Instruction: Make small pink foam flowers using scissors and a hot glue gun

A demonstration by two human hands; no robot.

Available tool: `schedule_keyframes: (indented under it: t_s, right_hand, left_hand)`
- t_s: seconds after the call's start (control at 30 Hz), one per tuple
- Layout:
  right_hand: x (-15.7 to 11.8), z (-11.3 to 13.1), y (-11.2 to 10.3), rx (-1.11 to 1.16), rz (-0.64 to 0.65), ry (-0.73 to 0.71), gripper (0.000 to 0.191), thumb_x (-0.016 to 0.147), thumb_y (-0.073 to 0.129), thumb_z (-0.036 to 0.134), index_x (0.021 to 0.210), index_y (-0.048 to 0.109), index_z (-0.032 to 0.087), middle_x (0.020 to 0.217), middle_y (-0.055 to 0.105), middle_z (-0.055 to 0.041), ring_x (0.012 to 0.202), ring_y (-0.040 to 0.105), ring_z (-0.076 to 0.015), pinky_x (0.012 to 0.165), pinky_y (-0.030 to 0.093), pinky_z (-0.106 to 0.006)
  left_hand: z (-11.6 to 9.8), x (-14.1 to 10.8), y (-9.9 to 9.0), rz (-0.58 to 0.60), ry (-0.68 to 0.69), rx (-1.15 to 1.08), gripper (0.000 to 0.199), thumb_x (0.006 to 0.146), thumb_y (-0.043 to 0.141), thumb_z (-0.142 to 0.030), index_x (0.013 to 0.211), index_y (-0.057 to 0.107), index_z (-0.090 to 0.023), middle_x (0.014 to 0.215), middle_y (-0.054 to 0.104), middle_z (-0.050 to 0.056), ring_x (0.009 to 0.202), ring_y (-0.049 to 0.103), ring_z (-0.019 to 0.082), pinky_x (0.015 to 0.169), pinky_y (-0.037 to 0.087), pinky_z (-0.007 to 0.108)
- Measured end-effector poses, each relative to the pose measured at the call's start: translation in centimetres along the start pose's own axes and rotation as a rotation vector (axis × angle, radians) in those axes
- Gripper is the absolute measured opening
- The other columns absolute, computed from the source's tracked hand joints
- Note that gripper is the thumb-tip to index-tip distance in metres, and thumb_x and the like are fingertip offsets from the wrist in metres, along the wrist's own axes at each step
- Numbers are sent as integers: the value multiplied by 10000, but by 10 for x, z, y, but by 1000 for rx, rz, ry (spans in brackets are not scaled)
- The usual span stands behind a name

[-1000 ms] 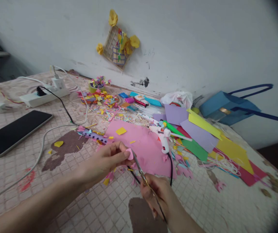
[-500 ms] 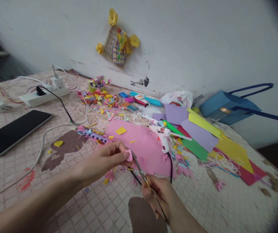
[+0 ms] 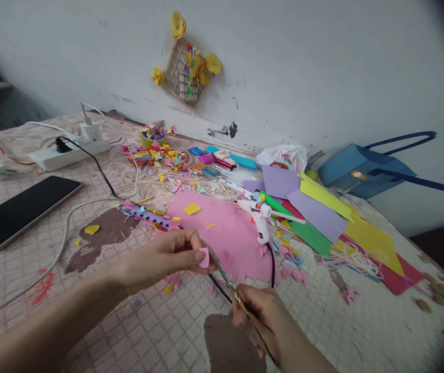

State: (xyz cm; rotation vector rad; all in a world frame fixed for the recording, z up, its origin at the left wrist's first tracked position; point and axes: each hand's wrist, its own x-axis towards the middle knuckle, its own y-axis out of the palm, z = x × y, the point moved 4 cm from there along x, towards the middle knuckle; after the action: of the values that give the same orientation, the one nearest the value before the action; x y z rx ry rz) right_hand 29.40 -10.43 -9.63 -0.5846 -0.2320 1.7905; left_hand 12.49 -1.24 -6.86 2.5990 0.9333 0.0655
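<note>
Your left hand [image 3: 163,259], at the lower centre of the frame, pinches the small pink piece [image 3: 204,258] between thumb and fingers, its rounded edge exposed. Your right hand [image 3: 264,311], lower and to the right, is closed around the handles of the scissors [image 3: 228,284]; the blades point to the upper left and reach beside the pink piece. Whether they touch it cannot be determined. Behind both hands, mid-frame, lies the large pink sheet [image 3: 241,248], with a yellow piece [image 3: 192,208] on it. The white glue gun [image 3: 261,226] lies at the sheet's right side. The phone [image 3: 24,210] lies at the left edge of the frame.
</note>
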Motion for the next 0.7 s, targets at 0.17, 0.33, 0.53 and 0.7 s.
schedule_keyframes:
  t_s: [0.17, 0.33, 0.53, 0.7]
  right_hand:
    - [-2, 7, 1, 132, 126, 79, 454, 763, 456, 615, 617, 457, 185, 456, 354, 68, 338, 313, -60, 337, 233, -176]
    - [-5, 15, -1, 114, 179, 35, 553, 722, 405, 723, 615, 429, 181, 469, 361, 60, 350, 327, -57, 329, 236, -171]
    - [-4, 13, -3, 121, 192, 7, 500, 742, 471, 653, 590, 436, 178, 461, 362, 60, 351, 339, -58, 321, 243, -164]
    - [-4, 5, -1, 173, 168, 62, 460, 757, 470, 619, 615, 447, 182, 456, 341, 74, 341, 300, -55, 330, 258, -167]
  left_hand:
    - [-1, -1, 2, 29, -28, -14, 125, 830, 593, -197, 723, 544, -155, 742, 593, -13, 731, 555, 112, 661, 403, 227]
    - [0, -1, 2, 36, -47, 48, 144, 814, 611, -227, 712, 535, -159, 759, 643, 9, 736, 576, 133, 647, 402, 240]
    - [1, -1, 2, 53, -71, 71, 138, 829, 591, -222, 725, 526, -160, 771, 656, 17, 716, 580, 122, 579, 390, 209]
    - [1, -1, 4, 29, -89, 33, 137, 821, 604, -215, 719, 532, -156, 762, 650, 10, 717, 588, 117, 564, 388, 191]
